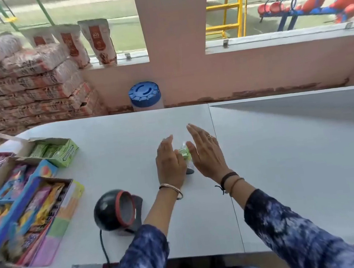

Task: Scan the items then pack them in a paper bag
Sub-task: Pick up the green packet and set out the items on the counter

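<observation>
A small green packet (183,153) lies on the white counter (285,165), partly hidden between my hands. My left hand (169,163) rests flat on the counter, its fingertips against the packet's left side. My right hand (207,152) hovers just right of the packet with fingers straight and apart; whether it touches the packet I cannot tell. A round black barcode scanner (116,209) with a red ring stands near the counter's front edge, left of my left forearm. No paper bag is in view.
Open cardboard display boxes of sweets and snack packets (30,194) line the counter's left side, with a green box of gum packets (56,150) behind them. A jar with a blue lid (145,95) stands beyond the counter's far edge. Stacked sacks (22,85) fill the back left.
</observation>
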